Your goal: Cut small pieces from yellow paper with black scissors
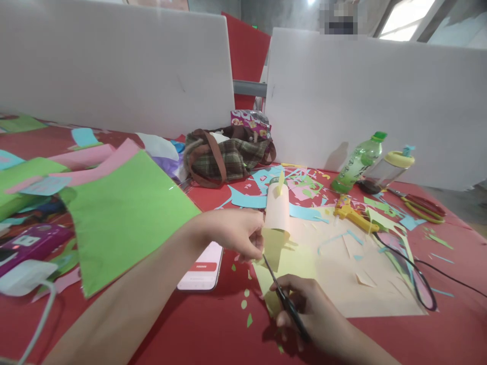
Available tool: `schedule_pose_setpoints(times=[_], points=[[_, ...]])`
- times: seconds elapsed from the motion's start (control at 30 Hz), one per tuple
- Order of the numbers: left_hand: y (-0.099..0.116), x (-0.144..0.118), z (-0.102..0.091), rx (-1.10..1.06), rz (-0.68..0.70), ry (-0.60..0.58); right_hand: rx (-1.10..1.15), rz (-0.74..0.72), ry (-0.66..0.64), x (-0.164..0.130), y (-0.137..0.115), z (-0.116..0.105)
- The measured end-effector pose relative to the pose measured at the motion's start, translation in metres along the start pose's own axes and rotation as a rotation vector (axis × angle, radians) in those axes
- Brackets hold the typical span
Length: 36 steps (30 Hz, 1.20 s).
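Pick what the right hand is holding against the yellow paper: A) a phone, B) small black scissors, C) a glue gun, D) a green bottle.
B: the right hand grips small black scissors with the blades at the yellow paper, which the left hand pinches; the yellow glue gun, the phone and the green bottle all lie on the table untouched.

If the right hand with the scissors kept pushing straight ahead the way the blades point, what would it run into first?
The right hand holds the scissors with the blades aimed up and left, at the yellow paper that the left hand pinches. That paper comes first, then probably the left fingers just behind it; depth is unclear.
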<state>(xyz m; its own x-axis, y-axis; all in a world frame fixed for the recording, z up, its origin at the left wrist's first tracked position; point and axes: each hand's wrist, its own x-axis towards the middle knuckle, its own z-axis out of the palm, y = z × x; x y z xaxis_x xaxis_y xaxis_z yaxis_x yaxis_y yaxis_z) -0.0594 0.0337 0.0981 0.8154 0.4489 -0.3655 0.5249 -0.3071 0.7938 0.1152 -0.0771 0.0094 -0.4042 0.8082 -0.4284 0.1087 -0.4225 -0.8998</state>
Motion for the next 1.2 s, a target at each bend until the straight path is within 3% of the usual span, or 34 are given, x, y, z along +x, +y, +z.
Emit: schedule_pose_setpoints(times=[0.4, 0.83, 1.0, 1.1, 1.2], points=[[-0.006, 0.003, -0.002, 0.030, -0.003, -0.032, 0.046, 0.047, -0.015, 0.000, 0.000, 0.002], [-0.005, 0.008, 0.000, 0.112, -0.028, -0.092, 0.011, -0.057, 0.021, 0.002, 0.007, -0.001], [-0.010, 0.008, -0.002, 0.052, -0.048, -0.032, 0.059, -0.047, 0.107, 0.003, 0.006, -0.002], [-0.012, 0.009, -0.001, 0.029, -0.017, 0.025, 0.088, -0.105, 0.179, 0.005, 0.004, -0.004], [-0.011, 0.010, 0.002, -0.013, -0.008, 0.110, 0.122, -0.192, 0.168, 0.005, 0.003, -0.008]])
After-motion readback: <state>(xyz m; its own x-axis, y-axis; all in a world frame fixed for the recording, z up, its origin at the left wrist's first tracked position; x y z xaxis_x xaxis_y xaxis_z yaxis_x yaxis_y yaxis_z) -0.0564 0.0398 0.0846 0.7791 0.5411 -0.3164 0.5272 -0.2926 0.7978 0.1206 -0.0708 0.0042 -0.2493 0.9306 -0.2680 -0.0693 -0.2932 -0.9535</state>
